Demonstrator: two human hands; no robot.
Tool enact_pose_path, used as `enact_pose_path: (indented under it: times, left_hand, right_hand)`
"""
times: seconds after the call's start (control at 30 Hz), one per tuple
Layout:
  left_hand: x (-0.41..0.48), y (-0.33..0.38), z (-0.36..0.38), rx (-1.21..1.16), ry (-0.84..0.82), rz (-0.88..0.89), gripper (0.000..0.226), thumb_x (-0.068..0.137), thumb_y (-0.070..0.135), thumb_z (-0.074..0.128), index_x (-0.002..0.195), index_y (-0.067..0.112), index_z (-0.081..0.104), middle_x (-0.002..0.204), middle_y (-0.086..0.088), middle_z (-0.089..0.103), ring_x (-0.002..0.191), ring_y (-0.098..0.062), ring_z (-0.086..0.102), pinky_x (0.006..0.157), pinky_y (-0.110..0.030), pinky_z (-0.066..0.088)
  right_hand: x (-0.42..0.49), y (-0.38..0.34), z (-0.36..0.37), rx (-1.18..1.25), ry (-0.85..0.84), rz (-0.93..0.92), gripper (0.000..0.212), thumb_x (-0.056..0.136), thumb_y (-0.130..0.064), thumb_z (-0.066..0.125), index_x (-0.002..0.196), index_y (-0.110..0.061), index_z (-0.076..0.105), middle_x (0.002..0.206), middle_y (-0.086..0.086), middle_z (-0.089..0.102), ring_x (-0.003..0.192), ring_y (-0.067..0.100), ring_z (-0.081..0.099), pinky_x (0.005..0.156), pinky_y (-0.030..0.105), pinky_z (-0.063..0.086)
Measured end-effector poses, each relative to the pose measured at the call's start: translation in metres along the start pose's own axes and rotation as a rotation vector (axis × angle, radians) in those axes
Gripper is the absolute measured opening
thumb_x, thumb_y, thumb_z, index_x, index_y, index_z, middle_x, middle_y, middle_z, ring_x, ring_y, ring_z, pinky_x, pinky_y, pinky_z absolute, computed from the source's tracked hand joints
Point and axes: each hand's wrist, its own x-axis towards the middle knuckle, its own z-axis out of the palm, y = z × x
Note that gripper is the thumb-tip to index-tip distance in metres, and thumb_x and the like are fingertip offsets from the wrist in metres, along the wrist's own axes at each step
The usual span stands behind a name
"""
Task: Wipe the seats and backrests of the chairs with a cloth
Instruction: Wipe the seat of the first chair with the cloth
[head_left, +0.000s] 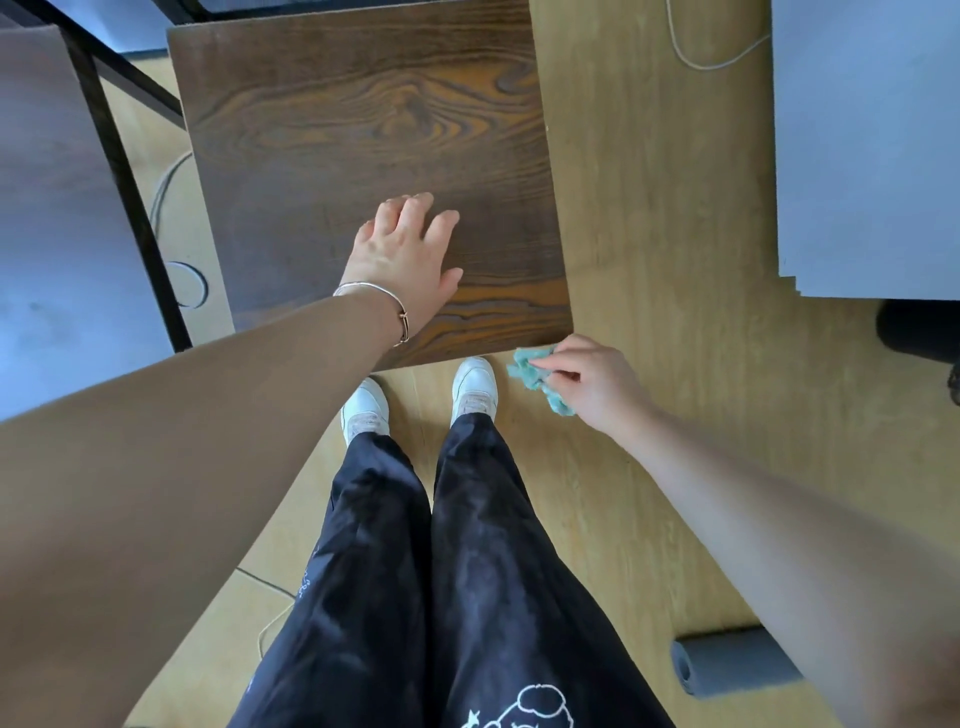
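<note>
We read no text, label, brand or number on any surface. Sole marking noted: a white line drawing (527, 707) on the dark trousers (467, 571), cut by the frame edge, without legible letters.

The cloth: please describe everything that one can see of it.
The cloth is small and blue-green, and it looks soft and fuzzy, like microfibre. It is crumpled into a bunch, not spread flat. The fingers of the right hand pinch it, and part of it hangs out below them. It is held above the floor, just off the near right corner of the seat, beside the right shoe. Whether it touches the seat's edge cannot be told.
</note>
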Motion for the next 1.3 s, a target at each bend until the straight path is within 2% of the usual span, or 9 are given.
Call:
enact_pose_path:
  times: [0.1, 0.2, 0.3, 0.37, 0.5, 0.7, 0.83, 1.0, 1.3]
  left_hand:
    - [0.002, -0.012, -0.009, 0.007, 0.022, -0.024, 0.061, 0.094, 0.045, 0.051, 0.147, 0.021, 0.03, 0.153, -0.009, 0.024, 0.137, -0.033, 0.023, 0.109, -0.047, 0.031]
    - [0.01, -0.026, -0.023, 0.017, 0.051, -0.056, 0.061, 0.095, 0.046, 0.049, 0.147, 0.022, 0.028, 0.154, -0.008, 0.023, 0.138, -0.032, 0.022, 0.109, -0.045, 0.03]
    - [0.027, -0.037, -0.04, 0.027, 0.08, -0.076, 0.061, 0.096, 0.047, 0.045, 0.148, 0.024, 0.025, 0.155, -0.007, 0.02, 0.139, -0.031, 0.02, 0.11, -0.043, 0.029]
    - [0.04, -0.044, -0.052, 0.037, 0.109, -0.09, 0.061, 0.096, 0.048, 0.044, 0.149, 0.025, 0.024, 0.155, -0.006, 0.018, 0.14, -0.03, 0.018, 0.111, -0.042, 0.028]
    - [0.069, -0.052, -0.073, 0.03, 0.158, -0.108, 0.06, 0.096, 0.047, 0.045, 0.148, 0.025, 0.025, 0.156, -0.005, 0.018, 0.142, -0.029, 0.017, 0.111, -0.042, 0.027]
    - [0.103, -0.055, -0.087, 0.036, 0.191, -0.124, 0.06, 0.097, 0.046, 0.044, 0.148, 0.024, 0.023, 0.157, -0.007, 0.018, 0.143, -0.03, 0.017, 0.113, -0.044, 0.026]
    - [0.11, -0.057, -0.082, 0.014, 0.179, -0.11, 0.059, 0.097, 0.046, 0.043, 0.149, 0.024, 0.023, 0.157, -0.007, 0.017, 0.143, -0.029, 0.016, 0.113, -0.044, 0.026]
    - [0.096, -0.079, -0.066, 0.024, 0.144, -0.134, 0.06, 0.098, 0.047, 0.041, 0.149, 0.024, 0.021, 0.157, -0.006, 0.016, 0.143, -0.029, 0.015, 0.113, -0.042, 0.026]
    - [0.066, -0.139, -0.051, -0.014, 0.128, -0.271, 0.059, 0.097, 0.046, 0.043, 0.149, 0.024, 0.024, 0.156, -0.007, 0.019, 0.143, -0.03, 0.016, 0.113, -0.044, 0.027]
  right_hand:
    - [0.018, -0.036, -0.015, 0.174, 0.137, 0.008, 0.027, 0.092, -0.009, 0.062, 0.114, -0.021, 0.073, 0.101, -0.011, 0.063, 0.088, 0.002, 0.061, 0.077, 0.011, 0.047]
    - [0.054, -0.07, -0.038, 0.325, 0.25, -0.016, 0.026, 0.091, -0.011, 0.065, 0.114, -0.02, 0.073, 0.101, -0.008, 0.065, 0.089, 0.003, 0.062, 0.077, 0.014, 0.049]
    - [0.099, -0.096, -0.06, 0.305, 0.397, -0.067, 0.027, 0.089, -0.009, 0.067, 0.113, -0.017, 0.074, 0.1, -0.005, 0.067, 0.088, 0.005, 0.062, 0.077, 0.015, 0.05]
    - [0.13, -0.108, -0.074, 0.29, 0.46, -0.075, 0.027, 0.089, -0.008, 0.067, 0.114, -0.015, 0.073, 0.1, -0.004, 0.066, 0.087, 0.007, 0.062, 0.075, 0.009, 0.047]
    - [0.186, -0.122, -0.098, 0.39, 0.528, 0.019, 0.028, 0.093, -0.014, 0.065, 0.12, -0.016, 0.07, 0.104, -0.005, 0.062, 0.092, 0.008, 0.061, 0.066, 0.001, 0.042]
    - [0.246, -0.13, -0.122, 0.431, 0.677, 0.138, 0.03, 0.096, -0.02, 0.062, 0.126, -0.017, 0.066, 0.113, -0.003, 0.059, 0.099, 0.011, 0.06, 0.066, 0.005, 0.043]
    - [0.273, -0.132, -0.124, 0.343, 0.729, 0.205, 0.029, 0.097, -0.017, 0.06, 0.125, -0.015, 0.067, 0.119, 0.002, 0.061, 0.103, 0.019, 0.062, 0.081, 0.022, 0.054]
    - [0.287, -0.135, -0.11, 0.307, 0.705, 0.292, 0.03, 0.097, -0.019, 0.061, 0.126, -0.016, 0.067, 0.124, 0.003, 0.063, 0.107, 0.021, 0.063, 0.077, 0.02, 0.049]
    - [0.288, -0.156, -0.093, 0.071, 0.706, 0.331, 0.037, 0.095, -0.029, 0.063, 0.13, -0.015, 0.063, 0.123, 0.003, 0.064, 0.109, 0.022, 0.064, 0.073, 0.017, 0.046]
